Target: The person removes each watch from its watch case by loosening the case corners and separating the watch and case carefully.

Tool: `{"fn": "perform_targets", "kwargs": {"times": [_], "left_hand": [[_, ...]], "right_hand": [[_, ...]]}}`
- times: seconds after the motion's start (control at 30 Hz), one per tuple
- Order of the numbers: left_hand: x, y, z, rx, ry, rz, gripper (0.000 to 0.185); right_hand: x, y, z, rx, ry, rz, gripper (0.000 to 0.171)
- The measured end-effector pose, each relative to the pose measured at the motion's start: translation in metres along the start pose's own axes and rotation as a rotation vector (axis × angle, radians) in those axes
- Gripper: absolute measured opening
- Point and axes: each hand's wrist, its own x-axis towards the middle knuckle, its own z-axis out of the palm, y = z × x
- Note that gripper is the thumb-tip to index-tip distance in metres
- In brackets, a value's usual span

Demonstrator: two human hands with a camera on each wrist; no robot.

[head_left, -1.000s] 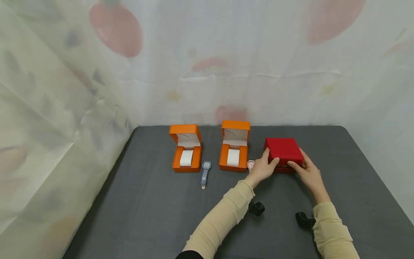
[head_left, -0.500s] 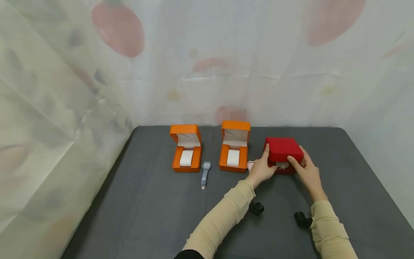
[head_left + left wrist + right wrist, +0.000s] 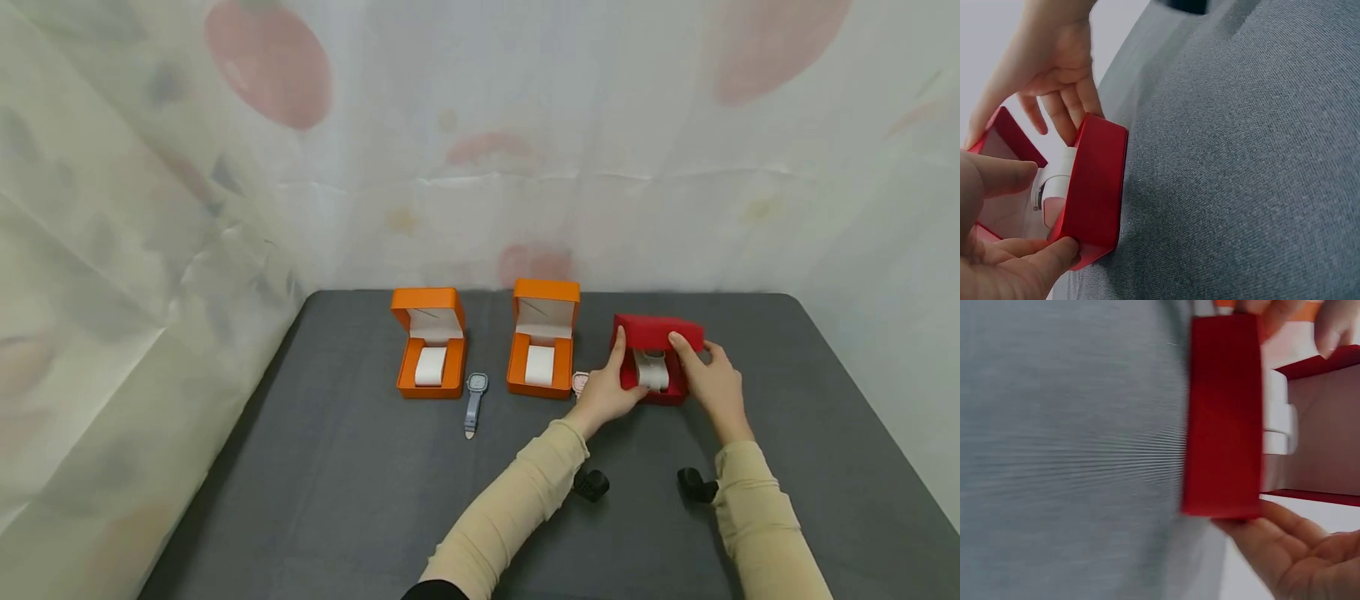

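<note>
A red watch box (image 3: 658,333) sits at the right of the table, its lid tilted partly up. Inside, a white cushion (image 3: 652,372) carries what looks like a light-coloured watch (image 3: 1039,189). My left hand (image 3: 606,395) grips the box's left side, its thumb near the front of the cushion. My right hand (image 3: 714,390) has its thumb at the lid's front edge, and its other fingers lie along the box's right side. A pink watch (image 3: 580,382) lies just left of my left hand, which partly hides it.
Two orange watch boxes, one at the left (image 3: 407,379) and one in the middle (image 3: 517,377), stand with raised lids and white cushions. A blue-grey watch (image 3: 473,403) lies between them on the grey tabletop (image 3: 337,483). A patterned curtain (image 3: 420,125) hangs behind.
The red box's lid has gone from nearly closed to tilted up and back, uncovering the cushion. My right hand has shifted slightly with it, while my left hand has stayed at the box's left side.
</note>
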Motion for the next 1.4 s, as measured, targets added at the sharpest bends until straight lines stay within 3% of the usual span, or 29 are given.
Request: {"fn": "perform_targets", "kwargs": {"times": [0.2, 0.33, 0.57, 0.8, 1.1, 1.4], "left_hand": [[-0.002, 0.000, 0.000, -0.011, -0.006, 0.000, 0.094], [-0.002, 0.000, -0.001, -0.012, 0.001, 0.003, 0.094], [0.000, -0.001, -0.002, -0.008, 0.003, 0.012, 0.091], [-0.001, 0.000, -0.004, -0.037, -0.003, -0.025, 0.087], [0.000, -0.006, -0.004, -0.070, 0.007, -0.013, 0.082], [-0.001, -0.003, -0.002, -0.148, 0.063, -0.010, 0.078]], "right_hand": [[0.012, -0.020, -0.009, -0.104, -0.104, 0.063, 0.109], [0.012, -0.021, -0.009, -0.121, -0.116, 0.065, 0.106], [0.012, -0.016, -0.010, -0.137, -0.131, -0.018, 0.092], [0.006, -0.008, -0.005, -0.181, -0.136, -0.082, 0.075], [-0.003, 0.002, 0.001, -0.246, -0.140, -0.194, 0.082], [-0.008, 0.007, 0.005, -0.197, -0.095, -0.200, 0.078]]}}
